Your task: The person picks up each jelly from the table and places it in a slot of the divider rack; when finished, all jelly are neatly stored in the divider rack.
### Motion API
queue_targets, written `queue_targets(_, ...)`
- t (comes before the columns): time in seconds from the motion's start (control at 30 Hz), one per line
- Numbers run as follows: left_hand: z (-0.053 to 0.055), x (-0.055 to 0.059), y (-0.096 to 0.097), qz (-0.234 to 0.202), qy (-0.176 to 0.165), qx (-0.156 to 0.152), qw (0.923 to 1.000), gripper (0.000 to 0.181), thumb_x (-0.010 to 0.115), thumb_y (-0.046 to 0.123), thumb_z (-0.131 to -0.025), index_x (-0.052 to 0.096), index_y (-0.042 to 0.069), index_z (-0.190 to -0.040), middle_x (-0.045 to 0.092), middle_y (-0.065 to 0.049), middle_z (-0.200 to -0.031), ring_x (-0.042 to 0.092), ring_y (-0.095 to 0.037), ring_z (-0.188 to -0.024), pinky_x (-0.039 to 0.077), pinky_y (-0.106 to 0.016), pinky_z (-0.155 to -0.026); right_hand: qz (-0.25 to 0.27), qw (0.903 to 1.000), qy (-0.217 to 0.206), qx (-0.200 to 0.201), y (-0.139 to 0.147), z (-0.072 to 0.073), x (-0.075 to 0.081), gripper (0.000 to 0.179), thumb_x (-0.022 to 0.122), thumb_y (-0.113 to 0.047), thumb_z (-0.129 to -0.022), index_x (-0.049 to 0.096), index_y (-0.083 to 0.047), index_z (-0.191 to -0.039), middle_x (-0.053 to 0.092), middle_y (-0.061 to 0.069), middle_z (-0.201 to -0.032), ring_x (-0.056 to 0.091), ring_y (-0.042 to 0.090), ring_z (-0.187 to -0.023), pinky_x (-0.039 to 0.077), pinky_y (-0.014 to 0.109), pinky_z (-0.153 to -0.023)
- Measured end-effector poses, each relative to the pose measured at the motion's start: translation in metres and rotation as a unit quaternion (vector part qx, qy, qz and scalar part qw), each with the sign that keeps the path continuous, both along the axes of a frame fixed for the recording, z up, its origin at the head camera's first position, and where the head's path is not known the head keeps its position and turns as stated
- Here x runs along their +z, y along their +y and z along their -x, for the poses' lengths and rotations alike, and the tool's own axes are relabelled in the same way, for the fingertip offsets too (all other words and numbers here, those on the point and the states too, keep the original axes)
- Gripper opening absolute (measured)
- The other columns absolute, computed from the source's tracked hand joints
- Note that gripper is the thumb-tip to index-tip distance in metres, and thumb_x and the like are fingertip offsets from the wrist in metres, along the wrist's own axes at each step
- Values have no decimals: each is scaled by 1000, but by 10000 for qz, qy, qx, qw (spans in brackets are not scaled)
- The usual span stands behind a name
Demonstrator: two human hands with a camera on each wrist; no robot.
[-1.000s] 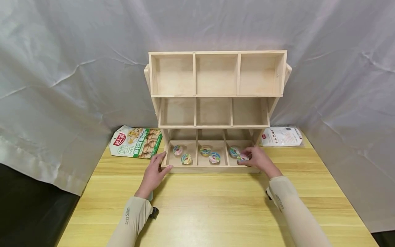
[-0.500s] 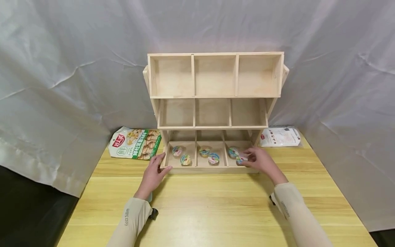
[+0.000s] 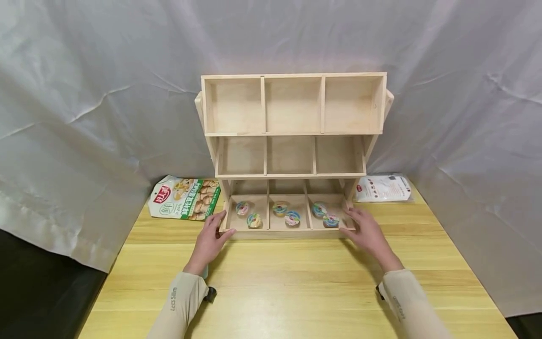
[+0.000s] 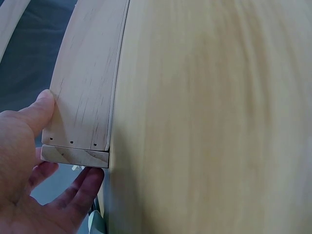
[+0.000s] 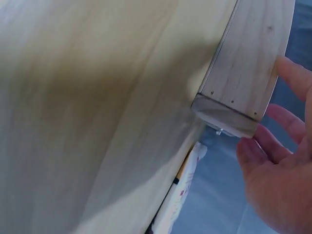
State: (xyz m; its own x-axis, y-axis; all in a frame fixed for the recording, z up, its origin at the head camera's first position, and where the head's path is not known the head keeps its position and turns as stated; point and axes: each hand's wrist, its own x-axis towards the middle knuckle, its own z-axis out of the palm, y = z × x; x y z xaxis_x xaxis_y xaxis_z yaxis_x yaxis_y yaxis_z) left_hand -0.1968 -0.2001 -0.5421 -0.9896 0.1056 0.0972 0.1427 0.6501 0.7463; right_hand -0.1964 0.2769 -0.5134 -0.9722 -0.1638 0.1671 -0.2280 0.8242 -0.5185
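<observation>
A three-tier wooden rack (image 3: 296, 234) stands at the back of the table, each tier split into three compartments. Two small round foil-lidded jelly cups lie in each bottom compartment, including a jelly cup (image 3: 254, 220) at left, one (image 3: 292, 218) in the middle and one (image 3: 330, 220) at right. My left hand (image 3: 208, 245) grips the bottom tier's left front corner; the left wrist view has the thumb on the front board's top edge and fingers against the side (image 4: 73, 156). At the opposite corner, my right hand (image 3: 369, 235) holds the tier the same way, thumb in front, fingers alongside.
A green and white food pouch (image 3: 184, 197) lies left of the rack, and a white pouch (image 3: 383, 189) lies to its right. Grey cloth (image 3: 271, 37) hangs behind and at both sides of the wooden table (image 3: 288, 287).
My right hand has let go of the jelly cup in the right compartment and moved right onto the rack's corner. My left hand has stayed on its corner.
</observation>
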Motion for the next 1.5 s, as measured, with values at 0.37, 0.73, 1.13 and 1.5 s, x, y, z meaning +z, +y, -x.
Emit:
queue_targets(0.37, 1, -2, -2, -7, 17, -16, 10000, 74, 69, 39, -100, 35, 16, -162, 44, -10, -151, 63, -29, -111, 56, -46, -96, 70, 9996, -170, -209, -5, 2, -5, 82, 80, -39, -90, 47, 7, -150, 41, 34, -154, 38, 56, -140, 29, 70, -116)
queue_targets(0.73, 7, 26, -15, 1103, 501, -394, 9919, 73, 67, 44, -100, 38, 13, -161, 43, -15, -159, 55, -42, -131, 46, -63, -107, -29, 9974, 678, 245, 0, -2, 15, 64, 79, -20, -92, 54, -1, -147, 50, 27, -150, 48, 50, -133, 39, 70, -108)
queue_targets(1.13, -3, 105, -63, 3075, 4039, -150, 8615, 69, 44, 64, -100, 49, 25, -156, 50, -6, -159, 38, -33, -150, 22, -58, -125, -1811, 8814, 4219, 1112, 27, -11, 87, 52, 43, -43, -110, 63, -8, -143, 60, 19, -145, 52, 42, -135, 38, 56, -115)
queue_targets(1.5, -6, 104, -71, 3810, 4458, -248, 8096, 74, 25, 72, -103, 50, 26, -156, 40, 1, -166, 30, -27, -156, 14, -57, -127, -2503, 8462, 4531, 1264, 35, -5, 88, 59, 40, -57, -106, 61, -18, -147, 48, 7, -160, 40, 30, -150, 25, 58, -124)
